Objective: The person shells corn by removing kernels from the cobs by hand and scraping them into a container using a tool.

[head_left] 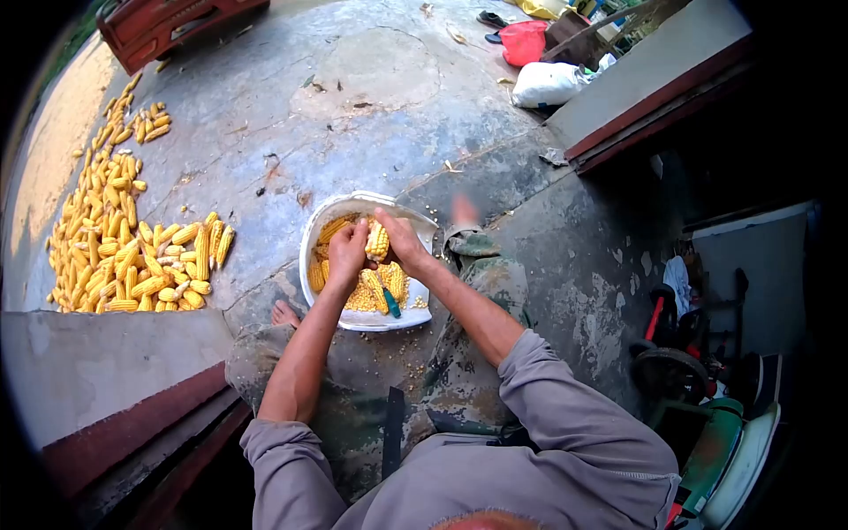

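Above a white basin (340,323), a yellow ear of corn (378,240) is between my two hands. My right hand (402,240) is wrapped round its upper right side. My left hand (347,254) is closed at the ear's lower left, with the fingertips partly hidden. Loose corn kernels (360,299) and several more ears lie in the basin below. A tool with a green handle (391,303) rests on the corn there; its working end cannot be made out.
A large heap of corn ears (115,238) lies on the concrete floor to the left. Behind it spreads a pale yellow layer (57,150), beside a red vehicle (172,26). A white sack (548,85) and red bag (524,42) are at the upper right. Scattered kernels dot the floor.
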